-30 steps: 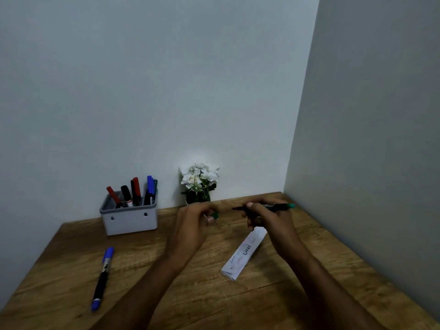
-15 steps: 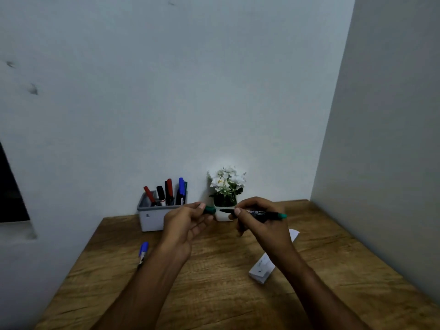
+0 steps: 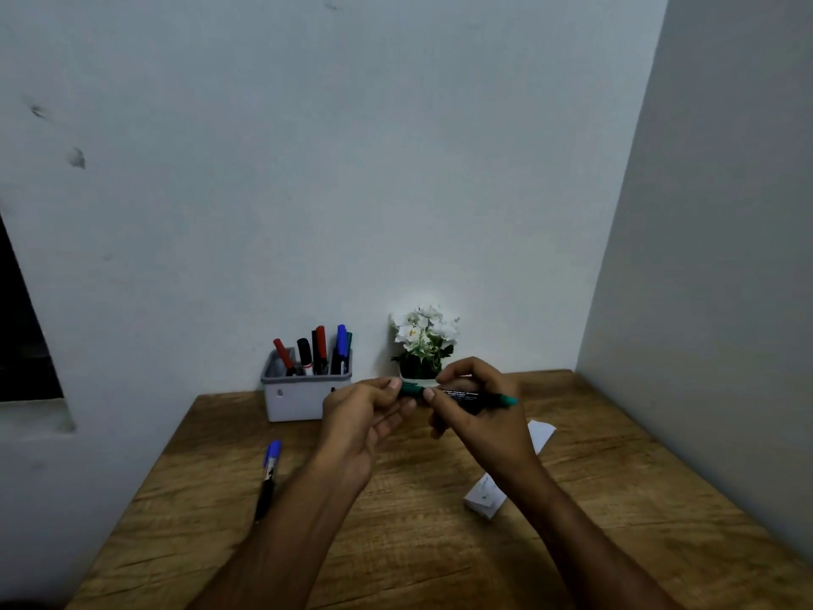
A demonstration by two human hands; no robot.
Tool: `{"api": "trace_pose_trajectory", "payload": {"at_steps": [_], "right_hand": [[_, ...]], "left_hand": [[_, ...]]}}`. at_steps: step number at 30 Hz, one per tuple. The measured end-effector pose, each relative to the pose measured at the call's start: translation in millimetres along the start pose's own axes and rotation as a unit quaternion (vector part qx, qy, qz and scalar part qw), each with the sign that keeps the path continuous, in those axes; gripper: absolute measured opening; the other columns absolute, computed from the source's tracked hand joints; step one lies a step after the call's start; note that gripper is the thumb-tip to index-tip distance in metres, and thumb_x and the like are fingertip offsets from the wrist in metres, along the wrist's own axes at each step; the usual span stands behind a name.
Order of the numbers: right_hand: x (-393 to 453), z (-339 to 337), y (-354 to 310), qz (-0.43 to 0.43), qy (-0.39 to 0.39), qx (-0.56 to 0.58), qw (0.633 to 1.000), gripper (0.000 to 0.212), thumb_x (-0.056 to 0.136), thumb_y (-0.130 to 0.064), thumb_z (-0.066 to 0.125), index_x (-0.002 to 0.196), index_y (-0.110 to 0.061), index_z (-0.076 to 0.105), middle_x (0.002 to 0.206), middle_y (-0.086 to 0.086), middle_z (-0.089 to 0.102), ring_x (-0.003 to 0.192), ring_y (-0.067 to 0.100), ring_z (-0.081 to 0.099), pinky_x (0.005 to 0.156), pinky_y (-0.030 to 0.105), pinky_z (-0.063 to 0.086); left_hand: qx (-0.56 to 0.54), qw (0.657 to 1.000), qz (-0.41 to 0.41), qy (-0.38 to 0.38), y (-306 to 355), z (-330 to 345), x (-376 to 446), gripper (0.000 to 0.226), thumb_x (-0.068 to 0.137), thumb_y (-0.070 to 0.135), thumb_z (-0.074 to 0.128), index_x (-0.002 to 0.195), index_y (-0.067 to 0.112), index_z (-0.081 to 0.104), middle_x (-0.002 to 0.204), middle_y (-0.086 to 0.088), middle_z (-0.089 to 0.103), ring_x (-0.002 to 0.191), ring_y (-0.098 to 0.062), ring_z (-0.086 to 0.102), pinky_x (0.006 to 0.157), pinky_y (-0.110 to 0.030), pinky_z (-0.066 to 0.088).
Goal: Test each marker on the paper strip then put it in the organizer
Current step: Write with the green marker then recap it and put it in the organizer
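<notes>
A grey organizer (image 3: 303, 396) stands at the back of the wooden tabletop (image 3: 396, 543), against the wall. It holds several markers upright or leaning: two red-capped, one black-capped, one blue-capped and one dark green behind the blue.

Both hands are raised above the tabletop in front of a small potted plant with white flowers (image 3: 423, 345). The right hand (image 3: 477, 422) grasps the barrel of a green marker (image 3: 466, 394), held roughly level, its green tail end pointing right. The left hand (image 3: 363, 427) pinches the green cap (image 3: 411, 388) at the marker's left end between thumb and forefinger; whether the cap is fully seated cannot be told.

The barrel is black with small white print.

The white paper strip (image 3: 486, 499) lies on the tabletop beneath the right forearm, partly hidden, with faint marks. A blue-capped marker (image 3: 267, 477) lies apart at left.
</notes>
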State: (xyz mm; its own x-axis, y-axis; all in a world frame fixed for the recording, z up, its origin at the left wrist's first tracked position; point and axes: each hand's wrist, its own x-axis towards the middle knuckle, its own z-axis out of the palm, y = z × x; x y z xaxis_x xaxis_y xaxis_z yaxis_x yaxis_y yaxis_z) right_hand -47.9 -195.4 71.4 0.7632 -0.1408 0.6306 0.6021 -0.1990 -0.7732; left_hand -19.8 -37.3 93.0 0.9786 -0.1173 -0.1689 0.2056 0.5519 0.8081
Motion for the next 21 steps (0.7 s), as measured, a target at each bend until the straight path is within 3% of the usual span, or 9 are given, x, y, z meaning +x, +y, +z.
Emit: {"api": "trace_pose_trajectory", "payload": {"at_steps": [5, 9, 13, 17, 21], "right_hand": [[2.6, 0.6, 2.6, -0.004, 0.015, 0.016, 1.000, 0.017, 0.081, -0.002, 0.086, 0.076, 0.004, 0.070, 0.066, 0.007, 0.071, 0.052, 0.008, 0.061, 0.051, 0.019, 0.048], [5.3, 5.3, 6.8, 0.003, 0.028, 0.076, 0.997, 0.021, 0.082, 0.006, 0.082, 0.074, 0.012, 0.063, 0.062, 0.008, 0.069, 0.046, 0.022, 0.053, 0.045, 0.028, 0.044], [7.7, 15.2, 12.6, 0.014, 0.026, 0.092, 0.995, 0.019, 0.082, 0.003, 0.082, 0.074, 0.002, 0.065, 0.067, 0.007, 0.070, 0.049, 0.024, 0.056, 0.048, 0.031, 0.047], [12.4, 29.8, 15.0, 0.035, -0.019, 0.074, 0.996, 0.019, 0.082, -0.003, 0.085, 0.089, 0.001, 0.068, 0.077, 0.014, 0.073, 0.058, 0.022, 0.066, 0.052, 0.034, 0.053], [13.9, 43.6, 26.3, 0.123, -0.063, 0.028, 0.990, 0.034, 0.081, -0.003, 0.085, 0.110, -0.006, 0.068, 0.084, 0.004, 0.073, 0.062, 0.012, 0.068, 0.053, 0.029, 0.057]], "left_hand": [[0.004, 1.000, 0.005, 0.010, -2.8, 0.4, -3.6, 0.014, 0.084, -0.010, 0.062, 0.098, -0.008, 0.067, 0.093, -0.024, 0.074, 0.081, -0.029, 0.075, 0.069, -0.032, 0.061], [-0.001, 0.998, 0.044, 0.045, -8.4, 5.4, -3.1, 0.013, 0.082, -0.015, 0.064, 0.090, -0.007, 0.069, 0.094, -0.023, 0.073, 0.074, -0.029, 0.074, 0.070, -0.034, 0.060], [-0.016, 0.996, 0.073, 0.056, -4.8, 3.2, 0.4, 0.016, 0.082, -0.014, 0.064, 0.096, -0.007, 0.068, 0.099, -0.020, 0.070, 0.082, -0.028, 0.072, 0.072, -0.035, 0.060], [-0.017, 0.994, 0.097, 0.055, 3.6, -5.1, 3.1, 0.027, 0.083, -0.016, 0.062, 0.105, -0.001, 0.067, 0.100, -0.018, 0.070, 0.086, -0.024, 0.072, 0.073, -0.036, 0.060], [0.022, 0.979, 0.167, 0.111, 25.9, -18.2, 13.7, 0.027, 0.083, -0.011, 0.066, 0.105, 0.004, 0.070, 0.097, -0.010, 0.073, 0.083, -0.019, 0.073, 0.070, -0.030, 0.061]]}}
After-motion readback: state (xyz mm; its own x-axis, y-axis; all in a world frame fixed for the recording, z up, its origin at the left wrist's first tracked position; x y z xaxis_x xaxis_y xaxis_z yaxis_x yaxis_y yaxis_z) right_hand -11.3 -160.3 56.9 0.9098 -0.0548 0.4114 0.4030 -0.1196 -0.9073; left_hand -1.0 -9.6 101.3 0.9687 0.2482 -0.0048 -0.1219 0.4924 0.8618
